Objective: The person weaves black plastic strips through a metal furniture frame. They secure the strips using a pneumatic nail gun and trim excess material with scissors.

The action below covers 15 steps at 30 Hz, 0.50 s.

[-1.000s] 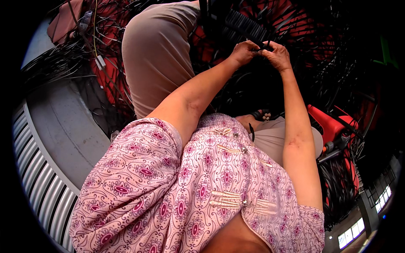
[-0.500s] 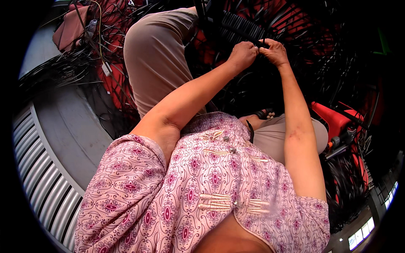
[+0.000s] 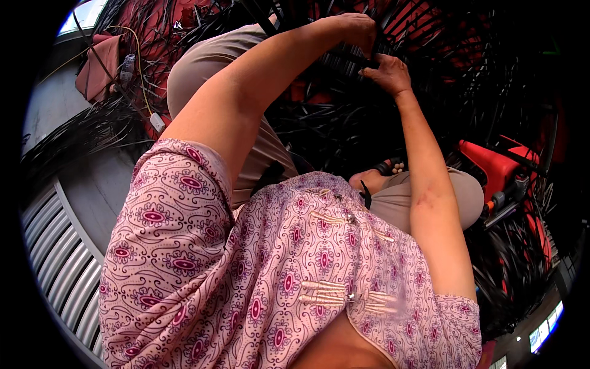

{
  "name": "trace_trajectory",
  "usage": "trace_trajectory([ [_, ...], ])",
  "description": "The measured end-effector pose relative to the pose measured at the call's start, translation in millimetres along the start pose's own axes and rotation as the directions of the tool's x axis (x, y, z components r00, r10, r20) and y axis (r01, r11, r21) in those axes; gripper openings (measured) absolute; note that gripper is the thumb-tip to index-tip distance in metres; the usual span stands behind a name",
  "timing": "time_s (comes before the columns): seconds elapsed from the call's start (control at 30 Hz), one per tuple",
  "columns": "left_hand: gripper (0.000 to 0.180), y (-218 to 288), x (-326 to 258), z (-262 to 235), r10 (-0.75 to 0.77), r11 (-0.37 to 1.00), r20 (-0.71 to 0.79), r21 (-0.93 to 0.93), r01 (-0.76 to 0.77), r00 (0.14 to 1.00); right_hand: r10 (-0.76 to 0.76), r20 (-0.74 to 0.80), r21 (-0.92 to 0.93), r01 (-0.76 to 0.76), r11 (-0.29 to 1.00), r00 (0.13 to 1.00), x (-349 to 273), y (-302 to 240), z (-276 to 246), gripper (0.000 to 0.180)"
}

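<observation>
My left hand (image 3: 359, 31) is raised at the top, wrist bent, with its fingers curled downward. What it grips is lost against the dark background. Just below and to the right, my right hand (image 3: 390, 75) has its fingers bent around a thin black strip, thumb pointing left. The two hands nearly meet at the fingertips. Around and beneath them spreads a tangled mass of thin black strips (image 3: 326, 123), some lying over red material. Dark shadow hides most of the strip between the hands.
A red plastic object (image 3: 485, 163) with tools beside it stands by my right knee (image 3: 461, 200). At left lie a brownish-red cloth (image 3: 98, 67), a white plug-like piece (image 3: 157, 122) on a cord, and a ribbed metal surface (image 3: 55, 246). More black strips (image 3: 80, 129) heap there.
My left hand has moved up and away from me, its elbow lifting and its wrist bending over. The right hand has shifted slightly left, and its thumb now stands apart from the fingers.
</observation>
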State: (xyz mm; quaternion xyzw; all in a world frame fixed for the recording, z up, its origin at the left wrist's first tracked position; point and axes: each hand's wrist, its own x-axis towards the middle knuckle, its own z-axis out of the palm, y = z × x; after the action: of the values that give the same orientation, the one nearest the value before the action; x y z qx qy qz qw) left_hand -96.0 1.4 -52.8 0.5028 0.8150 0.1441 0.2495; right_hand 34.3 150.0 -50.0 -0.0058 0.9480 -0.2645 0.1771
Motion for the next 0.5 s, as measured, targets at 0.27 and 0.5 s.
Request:
trace_trajectory([
  [0.27,0.029,-74.3,34.9,50.1,0.256,0.960,0.096,0.093,-0.265,0.962,-0.265,-0.416,-0.080,0.256,0.963,0.870,-4.7,4.8,23.4,0.037],
  [0.5,0.049,-35.9,27.7,22.7,-0.248,0.960,0.286,-0.056,0.274,0.926,-0.402,-0.469,-0.223,0.334,0.916,0.787,-7.7,8.2,25.6,0.025],
])
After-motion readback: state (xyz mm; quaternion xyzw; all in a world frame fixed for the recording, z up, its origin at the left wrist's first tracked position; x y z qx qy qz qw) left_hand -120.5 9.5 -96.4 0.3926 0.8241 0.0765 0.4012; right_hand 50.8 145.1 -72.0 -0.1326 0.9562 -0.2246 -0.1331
